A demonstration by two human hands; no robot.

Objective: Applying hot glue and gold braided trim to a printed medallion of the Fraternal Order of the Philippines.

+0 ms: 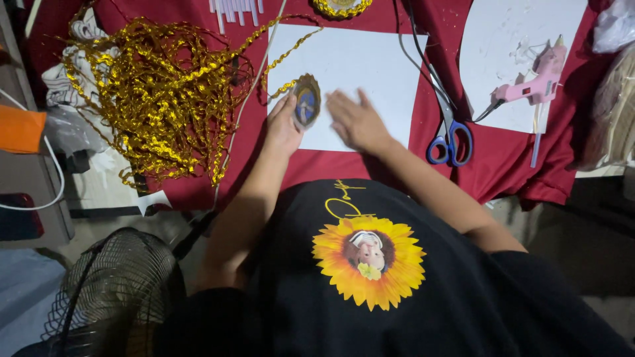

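Observation:
My left hand point(283, 124) holds a round blue disc edged with gold trim point(307, 100) upright over a white sheet of paper point(360, 63). A strand of gold ribbon runs from the disc to a big tangled pile of gold ribbon point(155, 92) on the left. My right hand point(356, 120) lies flat on the white sheet beside the disc, fingers spread and blurred, holding nothing. Both hands rest over a dark red cloth point(317, 165).
Blue-handled scissors point(450, 135) lie right of the sheet. A pink glue gun point(539, 79) rests on a second white sheet point(503, 39). Glue sticks point(235, 10) and another gold-trimmed disc point(340, 6) lie at the far edge. A black fan point(116, 291) stands lower left.

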